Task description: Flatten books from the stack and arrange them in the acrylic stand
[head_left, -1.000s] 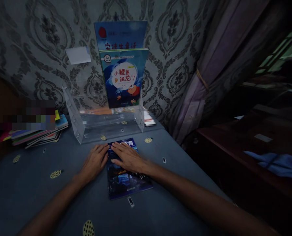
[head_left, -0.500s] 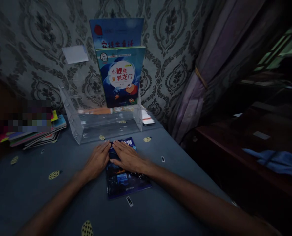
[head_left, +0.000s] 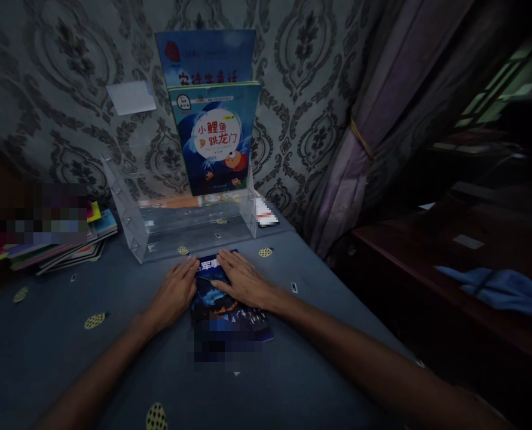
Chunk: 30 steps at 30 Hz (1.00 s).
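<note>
A dark blue book (head_left: 219,298) lies flat on the blue patterned tablecloth (head_left: 69,358), just in front of a clear acrylic display stand (head_left: 134,221). My left hand (head_left: 174,292) rests flat at the book's left edge, fingers stretched out. My right hand (head_left: 241,279) lies flat on the cover's upper right part, fingers extended. In the stand, a blue children's book with a fish on its cover (head_left: 214,137) stands upright, and a taller blue book (head_left: 203,57) stands behind it.
A stack of colourful books (head_left: 64,242) lies at the left on the table. Patterned wallpaper is behind the stand, with a white note (head_left: 130,97) on it. A purple curtain (head_left: 373,119) hangs at the right, beside dark wooden furniture with a blue cloth (head_left: 499,289).
My right hand has slid rightwards across the cover, uncovering more of the book's top. My left hand has stayed at the left edge. The view shifted slightly.
</note>
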### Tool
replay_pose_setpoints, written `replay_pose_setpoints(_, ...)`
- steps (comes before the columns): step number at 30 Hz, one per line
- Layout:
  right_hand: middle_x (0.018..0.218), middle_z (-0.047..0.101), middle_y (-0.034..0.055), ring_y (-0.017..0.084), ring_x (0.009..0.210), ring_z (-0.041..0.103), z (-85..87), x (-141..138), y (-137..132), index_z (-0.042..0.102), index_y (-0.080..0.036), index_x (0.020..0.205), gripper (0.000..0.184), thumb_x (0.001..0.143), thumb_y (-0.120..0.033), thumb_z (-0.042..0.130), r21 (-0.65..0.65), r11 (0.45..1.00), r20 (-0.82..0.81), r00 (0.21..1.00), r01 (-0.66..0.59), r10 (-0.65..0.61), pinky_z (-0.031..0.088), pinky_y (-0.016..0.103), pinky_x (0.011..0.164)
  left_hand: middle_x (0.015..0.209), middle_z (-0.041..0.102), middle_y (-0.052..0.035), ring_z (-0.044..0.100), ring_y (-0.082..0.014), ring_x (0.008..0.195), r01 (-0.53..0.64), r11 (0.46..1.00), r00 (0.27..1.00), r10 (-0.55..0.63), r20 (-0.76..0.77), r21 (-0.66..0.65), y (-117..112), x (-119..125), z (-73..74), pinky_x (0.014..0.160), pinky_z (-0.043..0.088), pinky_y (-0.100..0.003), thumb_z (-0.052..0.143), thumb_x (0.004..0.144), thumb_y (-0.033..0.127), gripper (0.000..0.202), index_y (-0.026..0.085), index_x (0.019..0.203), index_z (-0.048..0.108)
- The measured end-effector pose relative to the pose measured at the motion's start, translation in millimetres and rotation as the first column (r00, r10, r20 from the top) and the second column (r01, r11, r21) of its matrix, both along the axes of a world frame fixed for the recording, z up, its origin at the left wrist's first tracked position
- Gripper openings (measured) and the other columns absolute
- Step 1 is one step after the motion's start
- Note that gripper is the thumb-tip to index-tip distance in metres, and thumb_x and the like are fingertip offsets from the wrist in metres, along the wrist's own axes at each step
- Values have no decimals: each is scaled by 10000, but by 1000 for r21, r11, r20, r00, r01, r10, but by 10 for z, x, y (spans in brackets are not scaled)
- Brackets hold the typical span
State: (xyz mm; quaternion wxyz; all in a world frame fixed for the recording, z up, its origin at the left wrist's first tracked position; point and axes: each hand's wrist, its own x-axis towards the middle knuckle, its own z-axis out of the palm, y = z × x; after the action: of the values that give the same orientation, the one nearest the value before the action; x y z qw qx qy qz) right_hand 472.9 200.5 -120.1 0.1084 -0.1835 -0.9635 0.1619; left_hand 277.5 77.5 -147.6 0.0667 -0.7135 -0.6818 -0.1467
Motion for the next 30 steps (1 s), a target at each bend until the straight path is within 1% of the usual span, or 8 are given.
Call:
replay_pose_setpoints(5,1537,391,195,279,1468,295,-74,170,211,439,-63,1448,596,997,-452,418,-66,998,-64,998,4,-8,205,507,1216,1510,446,-144,404,-245,1410,-5,999,1000,4,-20,-49,0,-2,58,1154,358,-458,341,960,206,490,118,1430,446)
replay_pose_setpoints(10,1449,537,107,250,1389,441,-132,220,476,541,-179,1388,531,1008,-488,336,-275,958,-236,972,-78,11,282,517,1180,1540,396,-127,344,-244,1443,3,989,997,-14,-75,-146,12,29,166,1185,293,-477,305,998,273,492,140,1459,413)
replay_pose_setpoints(13,1401,586,105,262,1329,512,-118,216,585,591,-177,1345,626,967,-613,348,-446,890,-304,951,-95,-51,348,483,1150,1564,347,-127,285,-241,1468,34,980,996,-49,-72,-198,80,86,236,1205,248,-468,283,1025,366,527,125,1486,368)
replay_pose_setpoints(16,1380,606,88,281,1316,526,-78,219,622,641,-193,1292,696,906,-713,387,-596,797,-329,936,-100,-129,332,495,1158,1582,305,-130,251,-237,1479,84,963,994,-99,-46,-255,227,158,286,1211,234,-440,268,1029,463,591,117,1503,335)
replay_pose_setpoints(20,1371,613,89,288,1312,529,-56,212,632,674,-190,1244,742,838,-771,456,-717,685,-352,916,-130,-195,313,509,1168,1599,272,-103,208,-213,1492,199,940,977,-213,-23,-278,487,289,311,1213,218,-404,246,1028,503,609,150,1522,299)
replay_pose_setpoints(22,1352,628,99,291,1310,532,-63,204,644,681,-178,1231,769,817,-790,464,-738,658,-370,906,-151,-208,326,512,1162,1596,277,-113,206,-208,1492,239,931,967,-254,-21,-278,597,362,305,1215,207,-395,245,1029,498,610,138,1518,305)
replay_pose_setpoints(25,1326,648,86,294,1304,538,-74,198,660,689,-193,1217,757,826,-793,442,-711,685,-388,901,-159,-193,319,530,1166,1580,303,-151,247,-216,1481,251,934,964,-265,-21,-255,694,436,281,1211,217,-400,260,1026,496,616,105,1495,341)
replay_pose_setpoints(30,1371,612,84,281,1333,510,-106,229,597,636,-196,1296,653,931,-673,380,-543,828,-390,915,-139,-102,319,523,1171,1561,345,-163,298,-228,1463,257,946,964,-265,-12,-195,709,449,244,1195,256,-431,283,1024,483,588,116,1474,371)
